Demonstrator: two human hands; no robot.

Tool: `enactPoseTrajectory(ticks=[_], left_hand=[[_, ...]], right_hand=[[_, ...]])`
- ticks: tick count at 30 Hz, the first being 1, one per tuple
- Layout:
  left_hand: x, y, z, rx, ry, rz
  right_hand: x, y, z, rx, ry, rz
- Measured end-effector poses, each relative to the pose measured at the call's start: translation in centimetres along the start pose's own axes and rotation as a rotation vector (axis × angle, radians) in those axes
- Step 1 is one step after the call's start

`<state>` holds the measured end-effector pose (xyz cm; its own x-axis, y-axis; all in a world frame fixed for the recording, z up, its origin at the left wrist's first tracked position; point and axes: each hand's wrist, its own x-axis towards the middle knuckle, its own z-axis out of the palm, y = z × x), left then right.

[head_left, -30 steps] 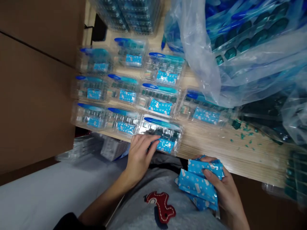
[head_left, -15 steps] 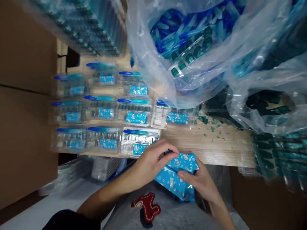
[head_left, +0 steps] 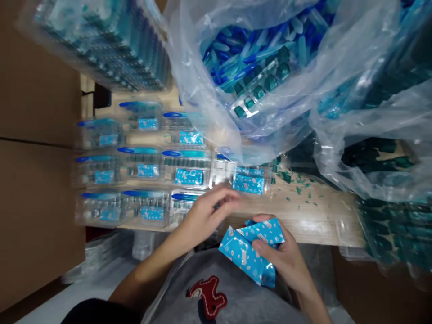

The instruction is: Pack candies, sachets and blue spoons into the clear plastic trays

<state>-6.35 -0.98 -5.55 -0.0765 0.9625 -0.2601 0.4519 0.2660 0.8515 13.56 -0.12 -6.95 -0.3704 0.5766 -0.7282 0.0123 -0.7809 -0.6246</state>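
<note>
My right hand (head_left: 281, 252) is closed around several bright blue packets (head_left: 243, 254) with small white prints, held fanned out in front of my apron. Its thumb presses on top of them. My left hand (head_left: 212, 211) is apart from the packets, over the table's front edge beside a clear plastic tray; its fingertips are smeared by motion and nothing shows in them. Just past those fingertips, blue packets (head_left: 249, 183) rest in another clear tray (head_left: 219, 173). To the left stand rows of clear trays (head_left: 146, 168), many with a blue pen-like stick and a blue packet.
A large plastic bag (head_left: 202, 99) of blue sticks stands at the back, with a strip of green pieces on top. Another bag (head_left: 324, 153) holds dark green pieces. Stacked trays (head_left: 118, 49) rise at back left. Green scraps (head_left: 300, 184) lie on the wooden table (head_left: 313, 220).
My left hand has let go of the packets and moved up and left toward the trays. My right hand still holds them. The view has tilted slightly upward.
</note>
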Motion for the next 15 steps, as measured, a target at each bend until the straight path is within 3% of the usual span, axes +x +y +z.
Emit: enactPoseTrajectory(ticks=[3, 5, 6, 8, 12, 13, 15], left_hand=[[-2.8, 0.5, -1.6, -0.361, -0.335, -0.337], [-3.8, 0.5, -2.6, -0.509, -0.400, -0.466], [-4.0, 0.2, -3.2, -0.555, -0.379, -0.482], [-3.4, -0.5, -5.0, -0.528, -0.193, -0.433], [1.2, -3.5, -9.8, -0.116, 0.421, -0.170], [2.8, -4.4, -10.8, -0.006, 0.503, -0.127], [5.9, -5.9, -11.9, 0.181, 0.532, -0.079]], right_hand=[[1.0, -0.2, 0.9, -0.043, 0.051, -0.074], [1.6, -0.3, 1.6, -0.081, 0.024, -0.079], [1.9, -0.4, 2.0, -0.089, 0.024, -0.074], [2.1, -0.8, 2.7, -0.081, 0.080, -0.053], [1.8, -1.6, 3.8, -0.071, 0.232, 0.008], [1.6, -1.8, 4.0, -0.081, 0.252, 0.011], [1.5, -2.2, 4.2, -0.104, 0.274, 0.021]])
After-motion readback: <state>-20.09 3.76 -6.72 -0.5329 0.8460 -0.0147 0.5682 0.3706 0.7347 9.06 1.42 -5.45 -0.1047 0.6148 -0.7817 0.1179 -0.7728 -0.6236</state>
